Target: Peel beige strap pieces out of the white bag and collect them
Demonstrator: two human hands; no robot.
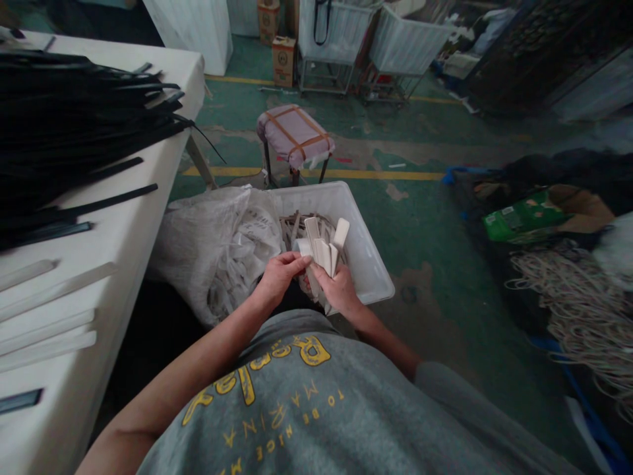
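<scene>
My right hand (pixel 340 289) is closed around a fanned bunch of flat cream strips (pixel 324 251) with rounded ends, held over the near side of a white plastic bin. Just to its left, my left hand (pixel 283 274) has thumb and fingers pinched at the edge of the bunch, on one of the cream strips. The lower ends of the strips are partly hidden by my hands and shirt. More thin beige and brownish strips lie in the white bin (pixel 363 237) beneath.
A translucent plastic sack (pixel 198 244) leans against the bin. On the left, a white table (pixel 163 165) carries black strips (pixel 74 125) and pale strips (pixel 59 290). A padded stool (pixel 295 132) stands ahead. Coiled cords (pixel 583 310) and a green bag (pixel 527 216) lie right.
</scene>
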